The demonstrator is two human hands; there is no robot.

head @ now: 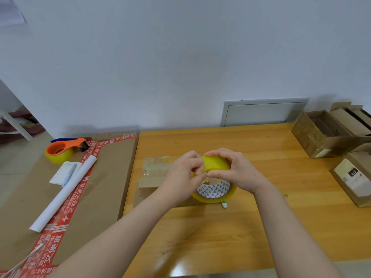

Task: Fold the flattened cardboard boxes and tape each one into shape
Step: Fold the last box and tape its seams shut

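Wooden surface (271,227), orange-brown, glossy near edge; white wall behind.

Item 1: box (152,177). Centre of surface, beneath both hands. Brown cardboard, folded into shape, low and flat-topped. Glossy clear tape shows across its top towards 10 o'clock; the right end is hidden by the hands, so seam coverage there cannot be told.

Item 2: roll (215,167). Yellow-tinted clear tape, printed white core, held on edge over the box.

Item 3: right hand (239,171). Fingers curled over the top of the roll, holding it.

Item 4: left hand (180,177). Fingers (197,167) pinched narrow at the roll's rim, judged to be picking for the free end.

Risks, judged:
- End splits or tears into a sliver under the nail: picking at an angle.
- Freed tape folds back and sticks to itself or to skin: no tension kept.
- Strip lands crooked or wrinkled: box is unheld and light, so it may slide.

Also present: dispenser (62,149), 9 o'clock, on large carton (112,177); white tube (66,193); open cartons (325,135), 2 o'clock.
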